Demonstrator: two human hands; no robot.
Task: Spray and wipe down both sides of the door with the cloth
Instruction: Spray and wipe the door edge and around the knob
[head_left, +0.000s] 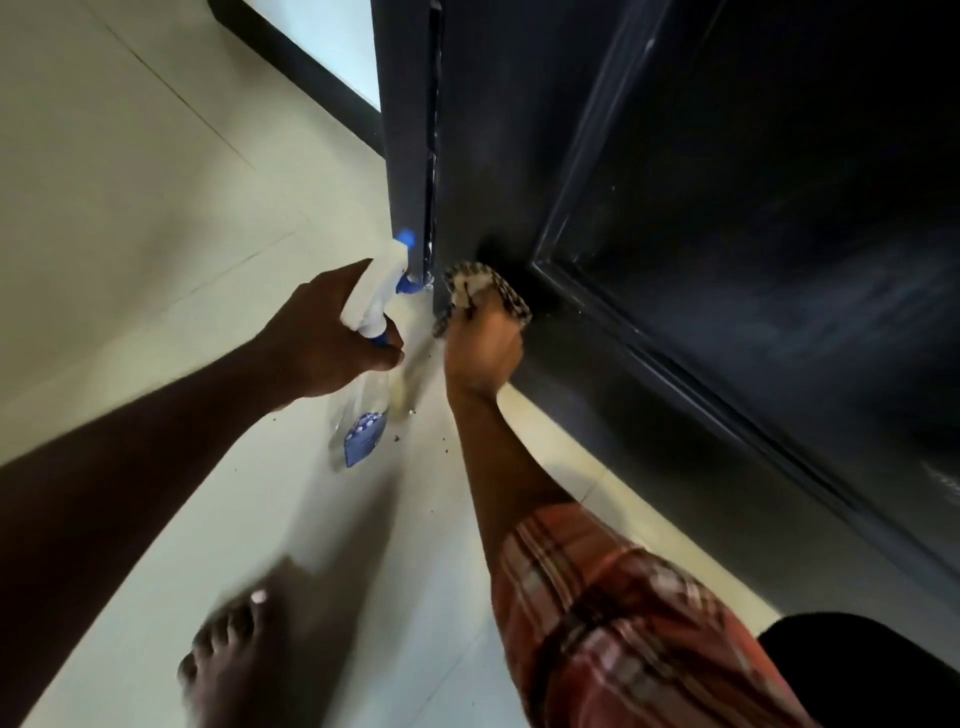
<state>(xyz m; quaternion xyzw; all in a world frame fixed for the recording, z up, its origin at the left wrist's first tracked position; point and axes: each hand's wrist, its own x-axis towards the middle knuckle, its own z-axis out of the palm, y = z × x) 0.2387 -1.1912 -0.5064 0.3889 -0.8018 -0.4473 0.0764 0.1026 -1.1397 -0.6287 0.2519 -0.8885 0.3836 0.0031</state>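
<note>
- Wiping the bottom corner of the door (727, 182) with the checked cloth (483, 288), bunched in the grip of the right hand (480, 353) and pressed to the dark face just above the floor (130, 208).
- Gripping the spray bottle (363, 431) round its neck with the left hand (332, 338), nozzle end close to the door frame (405, 130), body hanging over the floor and apart from the door.
- Judged as the wiping step, low section of this side; no view of the other side.
- Best done, probably, by spreading the cloth flatter, pressing evenly and stroking along the bottom rail.
- Then working into the groove of the panel moulding (597, 312), just right of the cloth and showing pale streaks.
- Turning to a clean fold before moving upward, to avoid smearing.
- Edges: narrow dark gap between door and frame, just left of the cloth; worth keeping fingertips out of it.
- Room: open floor to the left; bare foot (228, 660) well back from the door.
- Specks of grit (397, 439) on the floor near the door's foot, likely to catch on a cloth dragged too low.
</note>
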